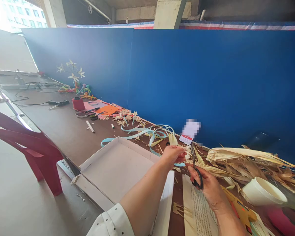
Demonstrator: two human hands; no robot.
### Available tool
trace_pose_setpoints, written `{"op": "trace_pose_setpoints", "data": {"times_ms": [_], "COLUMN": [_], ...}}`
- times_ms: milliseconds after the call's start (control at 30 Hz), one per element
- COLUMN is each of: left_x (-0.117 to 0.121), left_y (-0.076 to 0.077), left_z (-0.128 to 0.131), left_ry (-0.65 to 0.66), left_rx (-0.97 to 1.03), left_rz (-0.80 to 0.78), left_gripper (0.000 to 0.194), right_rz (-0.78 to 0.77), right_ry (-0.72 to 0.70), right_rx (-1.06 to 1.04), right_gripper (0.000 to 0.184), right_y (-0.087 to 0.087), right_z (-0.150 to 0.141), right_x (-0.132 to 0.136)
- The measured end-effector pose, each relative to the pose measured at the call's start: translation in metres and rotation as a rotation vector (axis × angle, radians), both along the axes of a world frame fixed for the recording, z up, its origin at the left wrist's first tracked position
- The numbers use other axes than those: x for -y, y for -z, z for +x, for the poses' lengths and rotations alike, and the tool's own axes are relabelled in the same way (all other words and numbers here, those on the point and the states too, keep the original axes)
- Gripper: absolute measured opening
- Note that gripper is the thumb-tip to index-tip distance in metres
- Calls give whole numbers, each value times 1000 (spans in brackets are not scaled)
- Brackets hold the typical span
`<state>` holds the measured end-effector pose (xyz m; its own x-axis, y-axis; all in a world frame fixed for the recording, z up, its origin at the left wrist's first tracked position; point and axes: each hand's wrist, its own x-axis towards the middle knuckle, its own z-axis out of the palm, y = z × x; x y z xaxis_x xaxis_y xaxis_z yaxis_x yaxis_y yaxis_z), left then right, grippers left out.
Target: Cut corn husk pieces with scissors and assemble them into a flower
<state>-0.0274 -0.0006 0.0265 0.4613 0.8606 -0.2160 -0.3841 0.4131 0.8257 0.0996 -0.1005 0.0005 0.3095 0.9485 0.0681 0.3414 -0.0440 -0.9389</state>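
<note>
My right hand [205, 186] is closed around black-handled scissors [197, 178], whose blades point up and away from me. To their left, my left hand [173, 155] is closed in a pinch at a small pale piece, too small to make out. A light blue ribbon [137, 134] curls over the table behind my left hand, and a short end of light blue strip shows just below its fingers. Dried corn husks [236, 164] are heaped beyond my right hand, and husk scraps lie around both hands. A handwritten sheet [199, 209] is beneath my right wrist.
A shallow cardboard box lid [127, 167] is left of my arm. At right stand a cream cup [264, 191] and a yellow glue gun [241, 208]. Farther left are a red thread spool [78, 104], another scissors [97, 114] and husk flowers [73, 73]. A blue partition [211, 75] borders the table.
</note>
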Motion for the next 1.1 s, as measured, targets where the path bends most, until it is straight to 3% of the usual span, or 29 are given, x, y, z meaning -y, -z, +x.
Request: {"op": "trace_pose_setpoints", "data": {"times_ms": [100,400,667,1100], "left_x": [-1,-4,-5,-6], "left_y": [0,6,7,7], "left_z": [0,3,3,7], "left_ry": [1,-15,-68,-113], "left_rx": [-15,50,68,15], "left_rz": [0,13,55,131], "left_gripper": [12,16,13,11], "right_rz": [-68,-81,-76,-85], "right_ry": [-59,16,-103,-135], "right_rx": [-19,-11,-5,59], "right_gripper": [37,44,41,42], "right_y": [1,-4,3,-4], "right_z": [2,-3,2,0], "right_x": [1,1,0,1]}}
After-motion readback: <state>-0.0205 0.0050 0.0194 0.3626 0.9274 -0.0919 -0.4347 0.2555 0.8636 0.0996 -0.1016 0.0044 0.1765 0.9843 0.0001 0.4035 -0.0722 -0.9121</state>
